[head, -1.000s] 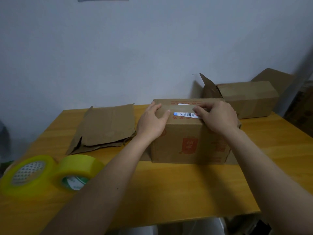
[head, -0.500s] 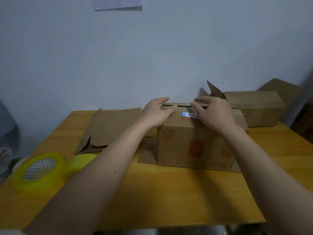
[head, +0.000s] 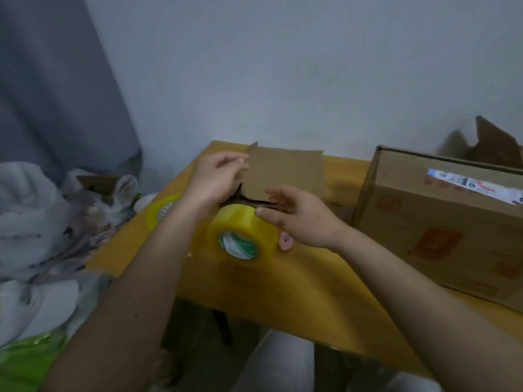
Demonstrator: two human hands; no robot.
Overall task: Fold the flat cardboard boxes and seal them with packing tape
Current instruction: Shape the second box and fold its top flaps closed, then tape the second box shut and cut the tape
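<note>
Reaching over the near-left part of the worktop (head: 283, 284), both hands close in on the tape roll (head: 240, 236), which stands on its edge with its core facing the person. The right hand (head: 300, 216) is the nearer one: its thumb tip looks to touch the top right of the roll, fingers spread and relaxed, gripping nothing. The left hand (head: 215, 179) hovers just above and to the far left of the roll, fingers loosely curled and apart, holding nothing. So the roll lies below and between the two hands, with its axis running near to far.

It is yellowish translucent packing tape on a green and white printed core. A second tape roll (head: 160, 210) sits further left, partly hidden by the left forearm. The flat cardboard (head: 285, 171) lies just beyond the hands; the folded box (head: 441, 222), flaps down but apparently unsealed, stands to the right.
</note>
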